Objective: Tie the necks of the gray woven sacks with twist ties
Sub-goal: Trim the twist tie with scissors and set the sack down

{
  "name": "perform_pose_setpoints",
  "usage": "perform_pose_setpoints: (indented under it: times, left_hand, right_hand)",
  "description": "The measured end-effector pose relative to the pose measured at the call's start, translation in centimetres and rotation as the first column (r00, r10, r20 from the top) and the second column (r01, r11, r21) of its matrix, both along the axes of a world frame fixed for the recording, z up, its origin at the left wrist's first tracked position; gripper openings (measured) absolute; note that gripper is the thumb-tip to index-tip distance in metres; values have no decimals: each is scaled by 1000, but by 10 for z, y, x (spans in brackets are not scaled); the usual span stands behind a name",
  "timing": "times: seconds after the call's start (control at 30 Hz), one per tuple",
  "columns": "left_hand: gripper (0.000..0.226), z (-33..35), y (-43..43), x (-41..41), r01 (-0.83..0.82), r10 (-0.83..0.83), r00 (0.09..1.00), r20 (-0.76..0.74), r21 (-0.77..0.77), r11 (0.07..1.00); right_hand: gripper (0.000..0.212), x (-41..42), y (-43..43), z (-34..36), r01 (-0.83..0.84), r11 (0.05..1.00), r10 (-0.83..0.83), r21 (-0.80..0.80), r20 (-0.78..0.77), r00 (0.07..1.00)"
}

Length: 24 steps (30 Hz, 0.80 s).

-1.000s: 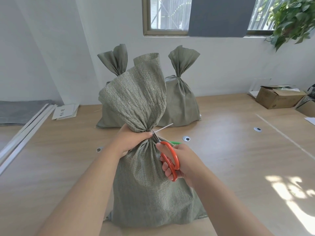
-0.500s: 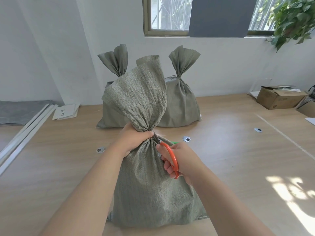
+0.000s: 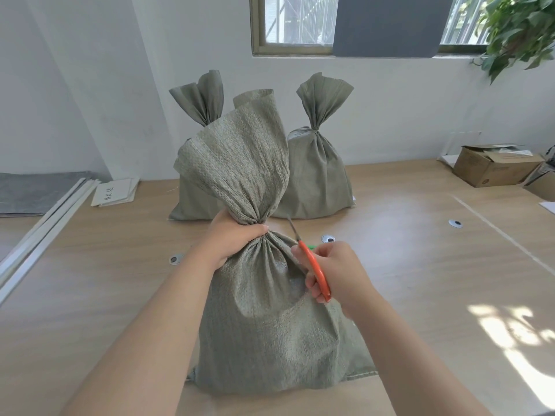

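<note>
A gray woven sack (image 3: 270,319) stands upright on the wooden table (image 3: 420,265) in front of me, its neck gathered tight. My left hand (image 3: 237,238) grips that neck from the left. My right hand (image 3: 336,274) holds orange-handled scissors (image 3: 315,268) just right of the neck, blades pointing up and away from the sack. Any tie on the neck is hidden under my left hand. Behind stand two more gray sacks, one at the back left (image 3: 192,199) and one at the back right (image 3: 318,175), both with cinched necks.
A green item (image 3: 312,247) peeks out behind my right hand. Round metal grommets (image 3: 329,238) sit in the tabletop. Papers (image 3: 115,192) and white strips (image 3: 45,232) lie at the left, cardboard boxes (image 3: 492,169) at the right. A plant (image 3: 522,28) hangs at top right.
The white tie end that stuck out right of the neck is no longer visible. My right hand has drawn the scissors slightly away to the right. My left hand keeps its grip.
</note>
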State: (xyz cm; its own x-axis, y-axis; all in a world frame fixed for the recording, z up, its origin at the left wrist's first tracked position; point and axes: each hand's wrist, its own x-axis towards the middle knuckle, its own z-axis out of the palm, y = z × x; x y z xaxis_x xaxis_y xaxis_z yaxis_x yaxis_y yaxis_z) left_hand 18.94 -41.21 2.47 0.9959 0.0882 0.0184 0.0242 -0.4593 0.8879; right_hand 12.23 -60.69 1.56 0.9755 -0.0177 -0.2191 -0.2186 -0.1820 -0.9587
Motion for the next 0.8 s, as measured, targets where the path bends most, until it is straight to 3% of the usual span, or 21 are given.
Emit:
perform_pose_setpoints:
  times: [0.07, 0.17, 0.3, 0.47, 0.7, 0.8]
  left_hand:
    - [34, 1, 0, 1, 8, -8, 1000, -13, 4, 1000]
    - [33, 3, 0, 1, 16, -16, 1000, -21, 1, 1000]
    - [38, 2, -2, 2, 16, -16, 1000, -4, 0, 1000]
    - [36, 0, -3, 5, 31, -31, 1000, 2, -44, 999]
    - [32, -4, -5, 8, 42, -40, 998, 39, -42, 998]
    - [33, -7, -1, 12, 30, -29, 999, 15, -44, 999]
  right_hand:
    - [49, 7, -15, -8, 60, 980, -48, -189, 67, 997]
    - [53, 15, -41, -29, 123, 844, -59, -523, 137, 989]
    - [44, 18, -67, -68, 128, 676, -73, -726, 106, 992]
    - [42, 9, -89, -114, 80, 585, -85, -807, 37, 996]
    - [34, -11, -119, -186, -74, 608, -137, -790, -196, 971]
    - [21, -22, -131, -218, -134, 599, -189, -790, -302, 934]
